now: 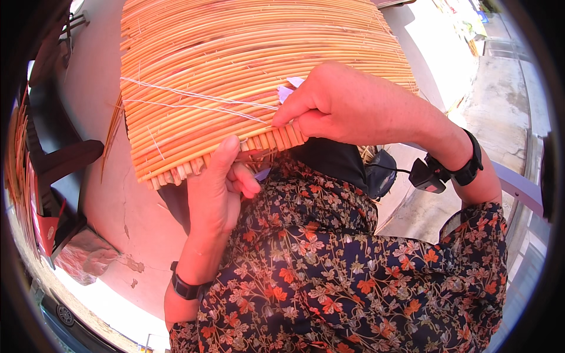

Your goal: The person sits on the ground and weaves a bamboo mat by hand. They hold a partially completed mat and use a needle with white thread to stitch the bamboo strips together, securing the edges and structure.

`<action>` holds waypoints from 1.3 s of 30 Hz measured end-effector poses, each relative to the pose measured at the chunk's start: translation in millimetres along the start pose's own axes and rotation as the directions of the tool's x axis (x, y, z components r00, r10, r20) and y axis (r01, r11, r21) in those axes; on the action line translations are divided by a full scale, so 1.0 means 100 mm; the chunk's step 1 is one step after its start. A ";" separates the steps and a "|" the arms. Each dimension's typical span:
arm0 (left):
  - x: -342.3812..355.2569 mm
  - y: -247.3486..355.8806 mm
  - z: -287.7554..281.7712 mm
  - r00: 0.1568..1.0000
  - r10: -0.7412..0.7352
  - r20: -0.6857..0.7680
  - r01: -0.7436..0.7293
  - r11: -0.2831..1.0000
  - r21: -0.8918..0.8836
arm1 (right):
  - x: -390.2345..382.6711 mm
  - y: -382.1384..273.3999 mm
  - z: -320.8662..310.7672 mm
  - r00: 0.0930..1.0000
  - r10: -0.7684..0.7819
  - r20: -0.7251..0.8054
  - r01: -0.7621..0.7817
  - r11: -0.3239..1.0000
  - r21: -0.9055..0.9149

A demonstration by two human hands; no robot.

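A mat of orange and yellow reeds [247,65] lies across my lap and reaches up out of view. My left hand [216,187] grips its near edge from below, thumb pressed on top of the reed ends. My right hand [347,106] rests on the mat's near right corner, fingers pinching the reed ends beside a thin white thread [194,97] that runs across the reeds. A small pale scrap [288,89] shows just behind the right fingers.
My flowered dark garment [329,270] fills the lower middle. A dark wooden chair [56,159] and more reeds [20,170] stand at the left. A black device [428,175] is strapped at my right wrist. Pale concrete floor [106,194] lies below.
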State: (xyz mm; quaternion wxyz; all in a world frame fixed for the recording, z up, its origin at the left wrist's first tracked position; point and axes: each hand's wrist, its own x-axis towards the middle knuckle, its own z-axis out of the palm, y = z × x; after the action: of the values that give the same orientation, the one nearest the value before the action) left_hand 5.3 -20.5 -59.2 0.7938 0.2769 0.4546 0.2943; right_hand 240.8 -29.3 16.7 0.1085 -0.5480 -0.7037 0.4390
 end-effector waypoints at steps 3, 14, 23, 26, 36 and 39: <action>0.01 -0.03 -0.01 1.000 -0.002 -0.010 0.002 1.000 -0.009 | 0.01 -0.05 0.01 0.999 0.049 -0.012 -0.049 0.999 0.023; 0.00 -0.06 0.00 0.999 -0.018 -0.042 0.018 1.000 -0.004 | 0.14 -0.11 -0.07 0.998 0.027 0.048 -0.015 0.975 -0.220; -0.03 -0.05 0.00 0.999 0.018 -0.034 -0.018 1.000 -0.011 | 0.21 -0.26 -0.07 0.997 0.014 0.076 0.015 0.933 -0.358; -0.02 -0.05 0.02 0.999 0.009 -0.043 -0.010 1.000 -0.028 | 0.14 -0.17 0.01 0.993 -0.118 -0.019 0.104 0.931 -0.350; 0.02 -0.04 0.01 0.999 -0.029 -0.028 0.028 0.998 -0.048 | 0.24 -0.04 0.12 0.983 -0.182 -0.001 0.165 0.896 -0.413; -0.04 0.04 0.05 0.988 -0.156 0.004 0.156 0.987 -0.045 | 0.25 -0.01 0.11 0.993 -0.112 0.024 0.114 0.934 -0.339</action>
State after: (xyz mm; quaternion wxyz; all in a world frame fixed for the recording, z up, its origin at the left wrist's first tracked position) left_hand 7.5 -21.1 -51.9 0.8206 0.2225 0.4679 0.2414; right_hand 223.7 -13.1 3.1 0.0358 -0.5162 -0.7994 0.3053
